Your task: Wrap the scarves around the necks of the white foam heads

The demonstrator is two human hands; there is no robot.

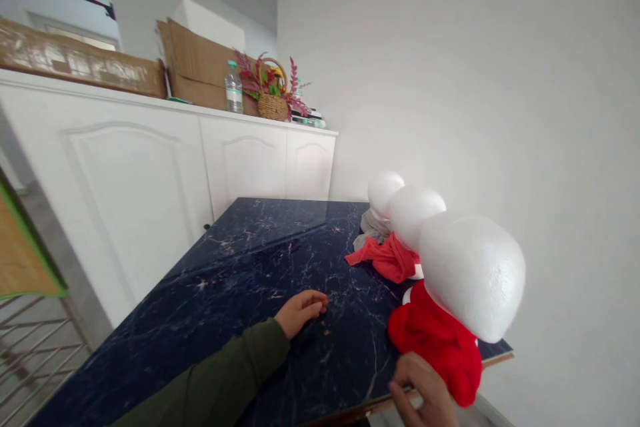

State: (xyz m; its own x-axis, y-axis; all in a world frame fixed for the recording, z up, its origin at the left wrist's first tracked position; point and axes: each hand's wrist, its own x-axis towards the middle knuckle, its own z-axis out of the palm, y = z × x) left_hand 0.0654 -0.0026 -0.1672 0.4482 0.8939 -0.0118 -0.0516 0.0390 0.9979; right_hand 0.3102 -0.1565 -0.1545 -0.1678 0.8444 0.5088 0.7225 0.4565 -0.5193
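Observation:
My left hand [301, 313], in a dark green sleeve, rests on the dark blue marbled table with its fingers loosely curled and nothing in them. At the near edge, my right hand [425, 392] is beside a bright red cloth [440, 340]; its fingers are bent, thumb apart, and I see nothing held. Whether it touches the cloth I cannot tell. That cloth lies at the base of the nearest white foam head form [473, 270]. Behind it stand a second white form [416, 213] with a coral-red cloth [393, 257] and a third [385, 190] with a grey cloth [373, 227].
The marbled table [260, 247] reaches toward a white cabinet [130, 180]. Cardboard boxes [200, 67], a plastic bottle [233, 90] and a wicker basket [273, 107] of artificial flowers stand on the cabinet. A metal rack [40, 340] is at left, a plain wall [475, 80] at right.

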